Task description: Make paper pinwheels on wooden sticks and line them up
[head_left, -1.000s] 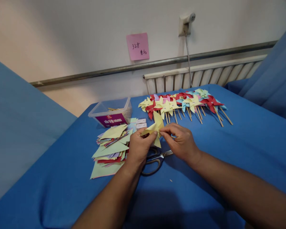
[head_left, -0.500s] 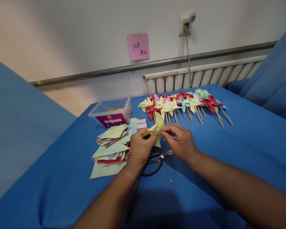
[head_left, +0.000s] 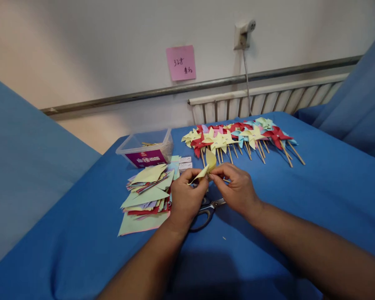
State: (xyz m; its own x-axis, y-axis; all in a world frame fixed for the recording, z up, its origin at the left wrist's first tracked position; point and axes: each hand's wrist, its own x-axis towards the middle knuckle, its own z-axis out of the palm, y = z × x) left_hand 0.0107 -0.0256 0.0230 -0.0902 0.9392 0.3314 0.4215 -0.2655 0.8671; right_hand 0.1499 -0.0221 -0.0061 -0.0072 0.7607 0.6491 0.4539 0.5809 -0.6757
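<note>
Pinching the yellow paper pinwheel blade (head_left: 206,166) at its centre, left hand (head_left: 186,196) and right hand (head_left: 237,189) close fingertips on it; it looks light, floppy, crease-prone, with scissors (head_left: 208,208) at 6 o'clock.

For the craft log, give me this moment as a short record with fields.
Left hand: pinches a yellow paper piece from the left
Right hand: pinches the same piece from the right
Under the hands: scissors, lying flat
Left of the hands: stack of coloured paper
Behind the stack: clear plastic box
Far side: row of paper pinwheels on sticks
Surface: blue cloth
</note>
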